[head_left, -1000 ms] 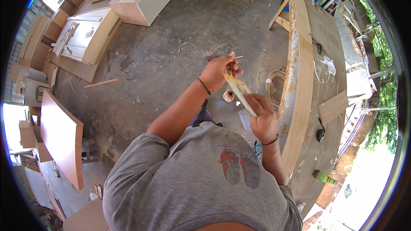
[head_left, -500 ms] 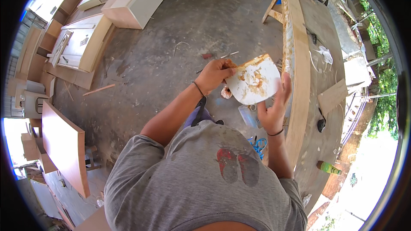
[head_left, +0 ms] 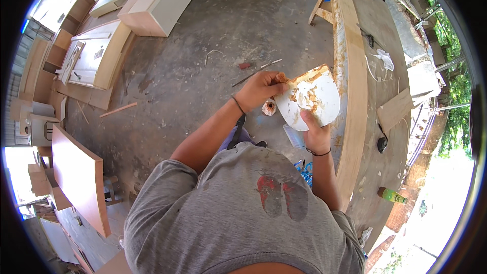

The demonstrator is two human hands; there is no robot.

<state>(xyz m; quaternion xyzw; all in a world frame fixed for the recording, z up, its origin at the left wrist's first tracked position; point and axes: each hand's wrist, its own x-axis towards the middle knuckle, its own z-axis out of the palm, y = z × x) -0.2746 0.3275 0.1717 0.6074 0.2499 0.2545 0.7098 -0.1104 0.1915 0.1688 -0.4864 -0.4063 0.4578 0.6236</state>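
A white board (head_left: 330, 102) with a rounded lower edge is in front of me, smeared with orange-brown and whitish paste in its middle and along its top edge. My right hand (head_left: 317, 134) grips its lower edge, thumb on the face and the other fingers hidden beneath. At the board's upper left corner is my left hand (head_left: 259, 91), fingers closed in a pinch. Something orange-brown (head_left: 281, 77) shows at its fingertips; whether it is a tool or a lump of paste is unclear.
Close on my right runs a long wooden plank (head_left: 356, 71) with a paste-stained edge, beside a wide worktop (head_left: 378, 172) bearing a green bottle (head_left: 392, 196). A paste-smeared round container (head_left: 269, 107) sits on the floor. Wooden cabinets (head_left: 101, 56) and a panel (head_left: 78, 172) stand at left.
My right hand has gone from spread fingers at the board's right side to a thumb-on-top grip at its lower edge. Board and left hand have shifted slightly right.
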